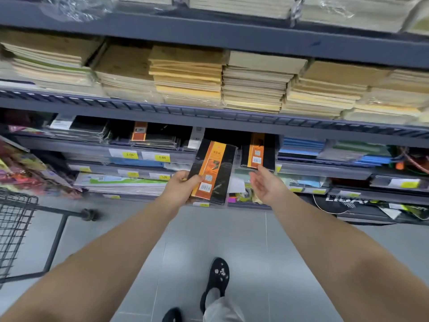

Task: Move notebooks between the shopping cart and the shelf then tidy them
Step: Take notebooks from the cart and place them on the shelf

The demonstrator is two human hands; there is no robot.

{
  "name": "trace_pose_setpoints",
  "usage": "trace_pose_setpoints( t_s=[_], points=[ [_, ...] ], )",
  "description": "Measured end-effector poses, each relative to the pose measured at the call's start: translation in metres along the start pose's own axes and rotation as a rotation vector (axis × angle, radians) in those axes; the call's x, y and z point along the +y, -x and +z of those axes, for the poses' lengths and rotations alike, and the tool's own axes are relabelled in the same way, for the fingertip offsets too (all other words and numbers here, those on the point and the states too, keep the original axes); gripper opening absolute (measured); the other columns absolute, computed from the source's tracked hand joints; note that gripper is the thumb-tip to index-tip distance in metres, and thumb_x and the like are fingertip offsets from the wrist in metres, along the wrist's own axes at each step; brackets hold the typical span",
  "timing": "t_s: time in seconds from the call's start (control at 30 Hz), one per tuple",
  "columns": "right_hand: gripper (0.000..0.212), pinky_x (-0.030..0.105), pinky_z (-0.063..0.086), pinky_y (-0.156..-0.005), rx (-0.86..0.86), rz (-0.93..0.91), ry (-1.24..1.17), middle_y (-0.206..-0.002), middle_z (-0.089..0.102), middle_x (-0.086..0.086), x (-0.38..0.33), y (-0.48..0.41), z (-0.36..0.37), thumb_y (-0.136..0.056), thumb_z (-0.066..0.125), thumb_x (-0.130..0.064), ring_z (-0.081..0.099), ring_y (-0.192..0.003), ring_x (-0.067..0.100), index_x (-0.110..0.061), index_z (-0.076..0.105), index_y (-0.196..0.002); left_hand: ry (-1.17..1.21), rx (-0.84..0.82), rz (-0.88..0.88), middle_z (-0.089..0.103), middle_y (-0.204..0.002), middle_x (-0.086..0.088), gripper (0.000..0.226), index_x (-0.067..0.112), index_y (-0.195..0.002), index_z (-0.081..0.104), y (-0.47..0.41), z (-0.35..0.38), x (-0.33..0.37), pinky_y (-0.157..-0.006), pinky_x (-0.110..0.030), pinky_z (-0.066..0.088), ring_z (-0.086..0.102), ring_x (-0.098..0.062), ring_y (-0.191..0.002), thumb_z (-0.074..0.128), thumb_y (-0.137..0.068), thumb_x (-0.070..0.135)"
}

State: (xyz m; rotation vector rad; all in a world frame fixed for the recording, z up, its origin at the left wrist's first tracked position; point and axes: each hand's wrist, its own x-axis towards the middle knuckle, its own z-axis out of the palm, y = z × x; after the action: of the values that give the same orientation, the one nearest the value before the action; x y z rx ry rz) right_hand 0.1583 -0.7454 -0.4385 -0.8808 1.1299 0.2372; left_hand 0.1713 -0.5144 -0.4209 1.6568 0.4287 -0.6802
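Observation:
My left hand grips a black notebook with an orange band by its lower left edge, holding it tilted in front of the shelf. A second black and orange notebook sits on the shelf to the right, its front edge sticking out. My right hand is spread, palm up, just below that notebook; I cannot tell if the fingertips touch it. The wire shopping cart stands at the left edge.
Stacks of tan paper notebooks fill the upper shelf. More black notebooks lie left on the same shelf, blue ones right. Yellow price tags line the lower shelf edges. Grey tiled floor and my shoes are below.

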Motion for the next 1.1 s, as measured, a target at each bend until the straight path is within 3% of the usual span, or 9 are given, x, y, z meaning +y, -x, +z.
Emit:
trace_pose_setpoints(
  t_s=[0.2, 0.33, 0.4, 0.5, 0.63, 0.77, 0.9, 0.97, 1.1],
  points=[
    [0.033, 0.020, 0.058, -0.071, -0.026, -0.162, -0.086, -0.100, 0.069, 0.002, -0.024, -0.011, 0.016, -0.090, 0.064, -0.025, 0.065, -0.080, 0.007, -0.008, 0.061, -0.118, 0.024, 0.017, 0.028, 0.073, -0.095, -0.004, 0.020, 0.022, -0.099, 0.057, -0.003, 0.005, -0.003, -0.089, -0.042, 0.055, 0.070, -0.021, -0.091, 0.065, -0.087, 0.035],
    [0.031, 0.021, 0.055, -0.074, -0.057, -0.140, -0.086, -0.107, 0.068, 0.001, -0.028, -0.010, 0.020, -0.091, 0.062, -0.022, 0.065, -0.093, 0.010, -0.010, 0.059, -0.119, 0.035, 0.014, 0.033, 0.073, -0.095, -0.004, 0.017, 0.024, -0.096, 0.057, -0.005, 0.010, -0.006, -0.088, -0.040, 0.055, 0.070, -0.020, -0.089, 0.065, -0.087, 0.035],
    [0.032, 0.021, 0.055, -0.076, -0.041, -0.118, -0.052, -0.103, 0.068, 0.001, -0.019, -0.009, 0.015, -0.091, 0.063, -0.026, 0.064, -0.090, 0.011, -0.013, 0.058, -0.119, 0.041, 0.004, 0.028, 0.073, -0.096, -0.005, 0.018, 0.023, -0.097, 0.057, -0.006, 0.015, -0.008, -0.088, -0.041, 0.055, 0.070, -0.021, -0.090, 0.065, -0.087, 0.036],
    [0.036, 0.019, 0.055, -0.065, -0.069, -0.108, 0.093, -0.098, 0.066, 0.001, -0.005, 0.002, 0.004, -0.088, 0.065, -0.036, 0.060, -0.076, 0.010, -0.014, 0.060, -0.116, 0.064, -0.017, 0.037, 0.073, -0.094, -0.006, 0.021, 0.019, -0.100, 0.056, -0.005, 0.025, -0.007, -0.084, -0.040, 0.057, 0.071, -0.022, -0.088, 0.064, -0.088, 0.036],
    [0.041, 0.022, 0.047, -0.065, -0.291, -0.077, 0.351, -0.099, 0.067, 0.000, 0.010, 0.025, -0.010, -0.085, 0.058, -0.055, 0.056, -0.082, 0.014, -0.021, 0.065, -0.107, 0.077, -0.048, 0.063, 0.073, -0.089, -0.005, 0.022, 0.018, -0.100, 0.054, 0.000, 0.047, -0.002, -0.071, -0.031, 0.055, 0.070, -0.018, -0.081, 0.060, -0.091, 0.037],
    [0.032, 0.019, 0.038, -0.054, -0.396, -0.082, 0.615, -0.090, 0.069, -0.001, 0.014, 0.041, -0.024, -0.087, 0.060, -0.047, 0.053, -0.061, 0.009, -0.025, 0.062, -0.111, 0.077, -0.096, 0.083, 0.072, -0.092, -0.009, 0.026, 0.013, -0.105, 0.055, -0.001, 0.071, 0.009, -0.070, -0.030, 0.056, 0.070, -0.020, -0.083, 0.059, -0.092, 0.035],
    [0.028, 0.018, 0.031, -0.046, -0.361, -0.137, 0.544, -0.065, 0.058, -0.002, 0.003, 0.036, -0.036, -0.091, 0.059, -0.038, 0.038, -0.049, 0.008, -0.019, 0.057, -0.113, 0.094, -0.150, 0.034, 0.068, -0.096, -0.005, 0.019, 0.017, -0.101, 0.055, -0.004, 0.088, 0.018, -0.075, -0.030, 0.053, 0.066, -0.019, -0.091, 0.049, -0.097, 0.035],
    [0.028, 0.016, 0.029, -0.042, -0.353, -0.149, 0.507, -0.063, 0.052, -0.002, -0.008, 0.029, -0.037, -0.093, 0.058, -0.035, 0.033, -0.048, 0.007, -0.019, 0.055, -0.115, 0.075, -0.161, 0.034, 0.065, -0.099, 0.001, 0.020, 0.019, -0.108, 0.051, -0.005, 0.092, 0.019, -0.081, -0.032, 0.052, 0.066, -0.018, -0.091, 0.044, -0.099, 0.035],
    [0.017, 0.016, 0.022, -0.038, -0.271, -0.147, 0.493, -0.063, 0.045, -0.003, -0.034, 0.011, -0.029, -0.092, 0.059, -0.032, 0.025, -0.045, 0.006, -0.021, 0.050, -0.101, -0.011, -0.133, 0.101, 0.062, -0.116, -0.001, 0.028, 0.019, -0.124, 0.048, -0.013, 0.087, 0.012, -0.086, -0.032, 0.048, 0.063, -0.018, -0.096, 0.041, -0.100, 0.031]
  ],
)
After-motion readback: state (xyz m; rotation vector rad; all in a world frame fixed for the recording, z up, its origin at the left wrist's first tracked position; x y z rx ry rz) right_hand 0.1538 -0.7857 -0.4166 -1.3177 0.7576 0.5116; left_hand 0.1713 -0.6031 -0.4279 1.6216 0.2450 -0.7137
